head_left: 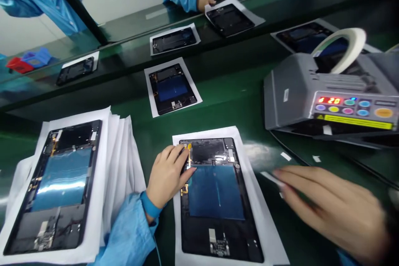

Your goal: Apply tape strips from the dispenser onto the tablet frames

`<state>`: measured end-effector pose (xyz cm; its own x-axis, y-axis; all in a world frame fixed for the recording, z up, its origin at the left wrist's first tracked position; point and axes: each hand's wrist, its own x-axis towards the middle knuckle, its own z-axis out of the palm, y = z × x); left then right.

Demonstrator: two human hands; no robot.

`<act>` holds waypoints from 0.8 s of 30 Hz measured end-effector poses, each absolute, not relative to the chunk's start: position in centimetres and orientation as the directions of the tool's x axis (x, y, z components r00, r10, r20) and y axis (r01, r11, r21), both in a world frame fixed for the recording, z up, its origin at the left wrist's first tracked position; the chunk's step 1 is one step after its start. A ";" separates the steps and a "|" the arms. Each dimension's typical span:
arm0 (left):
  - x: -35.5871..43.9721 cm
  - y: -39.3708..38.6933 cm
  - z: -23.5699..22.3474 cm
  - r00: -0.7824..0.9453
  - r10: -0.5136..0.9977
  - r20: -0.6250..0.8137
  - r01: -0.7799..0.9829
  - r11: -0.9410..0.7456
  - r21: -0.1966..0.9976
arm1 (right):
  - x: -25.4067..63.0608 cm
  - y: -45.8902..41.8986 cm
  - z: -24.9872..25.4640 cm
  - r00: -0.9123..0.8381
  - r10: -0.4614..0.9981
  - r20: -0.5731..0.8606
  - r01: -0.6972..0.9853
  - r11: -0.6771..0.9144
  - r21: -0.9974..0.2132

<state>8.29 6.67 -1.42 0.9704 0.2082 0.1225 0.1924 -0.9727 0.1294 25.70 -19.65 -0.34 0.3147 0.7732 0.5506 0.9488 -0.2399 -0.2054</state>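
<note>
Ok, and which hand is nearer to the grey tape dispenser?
The right hand is nearer: it is over the green bench, just below the tape dispenser. The left hand is farther, on the tablet panel lying on white paper.

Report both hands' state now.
Left hand: curled, fingers at the amber flex strip on a tablet panel; grip unclear.
Right hand: open, motion-blurred, holding nothing visible.

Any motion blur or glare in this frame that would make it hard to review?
In the head view, the right hand is smeared by motion blur, while the left hand looks fairly sharp; glare streaks the green bench and the shiny panel on the left; edges look bent and tilted.
</note>
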 end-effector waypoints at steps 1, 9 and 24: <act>8.4 6.7 -1.6 0.972 0.208 0.112 0.192 -0.971 0.143 | 25.3 -17.4 -0.5 0.264 0.788 0.556 0.963 -0.181 -0.201; 8.0 6.6 -2.2 0.968 0.239 0.073 0.220 -0.954 0.204 | 23.5 -4.6 -2.8 0.160 0.833 0.529 0.984 -0.092 -0.153; 8.0 6.4 -2.7 0.963 0.260 0.067 0.228 -0.925 0.305 | 23.3 -3.6 -4.1 0.110 0.872 0.477 0.994 -0.101 -0.045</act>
